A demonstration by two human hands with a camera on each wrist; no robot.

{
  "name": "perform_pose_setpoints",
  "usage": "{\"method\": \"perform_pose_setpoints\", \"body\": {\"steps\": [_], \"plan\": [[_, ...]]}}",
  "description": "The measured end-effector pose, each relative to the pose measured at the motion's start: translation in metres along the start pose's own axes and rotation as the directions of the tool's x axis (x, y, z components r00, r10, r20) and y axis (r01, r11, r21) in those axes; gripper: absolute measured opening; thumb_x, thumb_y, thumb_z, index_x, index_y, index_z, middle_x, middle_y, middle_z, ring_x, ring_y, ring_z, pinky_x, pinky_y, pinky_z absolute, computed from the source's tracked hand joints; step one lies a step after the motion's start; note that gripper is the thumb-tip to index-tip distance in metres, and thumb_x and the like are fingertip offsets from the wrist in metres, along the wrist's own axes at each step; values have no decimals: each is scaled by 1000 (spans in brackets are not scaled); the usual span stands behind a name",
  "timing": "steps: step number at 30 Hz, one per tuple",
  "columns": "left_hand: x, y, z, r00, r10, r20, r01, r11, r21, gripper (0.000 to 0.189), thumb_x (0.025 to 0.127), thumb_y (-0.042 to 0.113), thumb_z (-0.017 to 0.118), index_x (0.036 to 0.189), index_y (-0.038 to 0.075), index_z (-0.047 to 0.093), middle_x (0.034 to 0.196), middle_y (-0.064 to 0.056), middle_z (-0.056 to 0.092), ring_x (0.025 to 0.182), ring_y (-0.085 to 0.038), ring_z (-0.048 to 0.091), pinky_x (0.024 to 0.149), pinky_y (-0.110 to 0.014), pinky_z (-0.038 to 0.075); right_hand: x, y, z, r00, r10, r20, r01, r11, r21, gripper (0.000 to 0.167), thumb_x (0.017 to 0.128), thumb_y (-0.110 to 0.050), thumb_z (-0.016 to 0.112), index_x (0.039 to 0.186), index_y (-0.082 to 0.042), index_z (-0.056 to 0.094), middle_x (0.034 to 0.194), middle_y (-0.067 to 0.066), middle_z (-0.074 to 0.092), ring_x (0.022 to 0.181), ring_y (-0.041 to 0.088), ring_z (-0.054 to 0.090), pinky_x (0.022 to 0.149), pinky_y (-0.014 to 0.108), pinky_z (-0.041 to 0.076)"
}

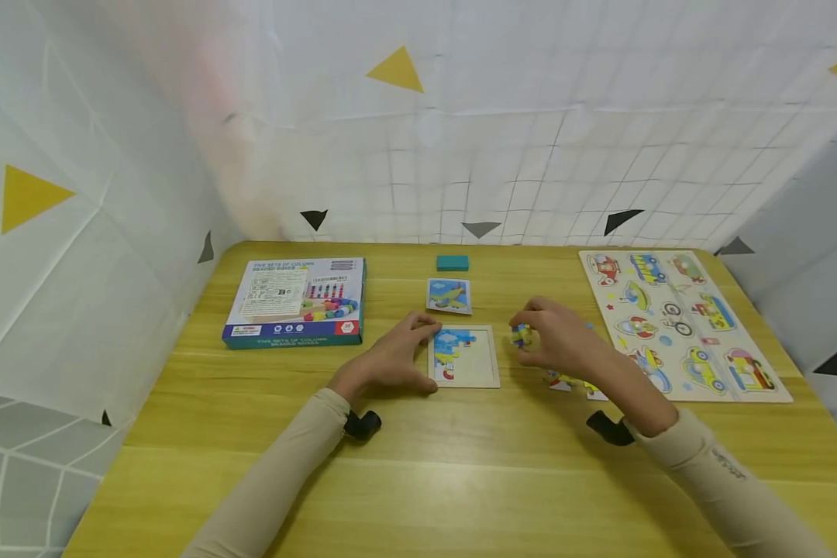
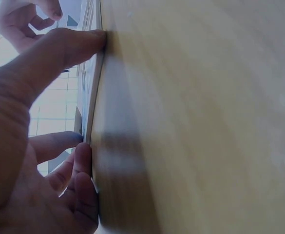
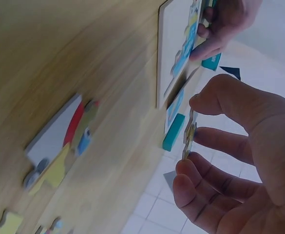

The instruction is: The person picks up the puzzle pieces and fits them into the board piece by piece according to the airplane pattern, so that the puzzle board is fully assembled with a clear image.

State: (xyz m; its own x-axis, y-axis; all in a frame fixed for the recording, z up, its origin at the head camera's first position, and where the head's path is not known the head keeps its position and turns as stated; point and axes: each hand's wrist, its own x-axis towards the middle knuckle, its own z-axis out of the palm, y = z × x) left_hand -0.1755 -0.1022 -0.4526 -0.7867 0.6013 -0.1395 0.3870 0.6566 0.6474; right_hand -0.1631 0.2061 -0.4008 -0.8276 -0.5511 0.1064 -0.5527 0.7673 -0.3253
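Though near, piece outside tray rim

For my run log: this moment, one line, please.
left hand: touches jigsaw tray; right hand: pinches jigsaw piece; tray: partly filled; loose pieces: on table

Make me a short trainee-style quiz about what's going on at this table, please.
1. What is pinched between the thumb and fingers of the right hand?

2. In the head view, which side of the wooden puzzle frame does the left hand touch?
a) left
b) right

3. True or false: every part of that frame's picture is filled in.

Key:
1. A puzzle piece.
2. a) left.
3. False; part of the frame is bare.
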Motion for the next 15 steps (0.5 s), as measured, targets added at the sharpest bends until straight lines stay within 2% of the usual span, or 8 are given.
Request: {"method": "perform_pose_setpoints", "body": {"steps": [7, 15], "plan": [[0, -1, 0, 1000, 2, -2, -2, 1000, -1, 103, 70, 39, 90, 156, 15, 38, 152, 1, 31, 134, -18, 36, 113, -38, 32, 7, -9, 4, 1000, -8, 14, 8, 1000, 8, 42, 76, -17, 84, 113, -3, 73, 106, 11, 59, 89, 26, 59, 76, 42, 51], [0, -1, 0, 1000, 1, 3, -1, 1000, 10, 103, 70, 40, 90, 156, 16, 37, 153, 1, 30, 135, -18, 35, 113, -38, 31, 14, -19, 9, 999, -43, 10, 43, 999, -2, 42, 75, -20, 86, 111, -3, 74, 105, 10, 60, 85, 23, 58, 73, 38, 51]]}}
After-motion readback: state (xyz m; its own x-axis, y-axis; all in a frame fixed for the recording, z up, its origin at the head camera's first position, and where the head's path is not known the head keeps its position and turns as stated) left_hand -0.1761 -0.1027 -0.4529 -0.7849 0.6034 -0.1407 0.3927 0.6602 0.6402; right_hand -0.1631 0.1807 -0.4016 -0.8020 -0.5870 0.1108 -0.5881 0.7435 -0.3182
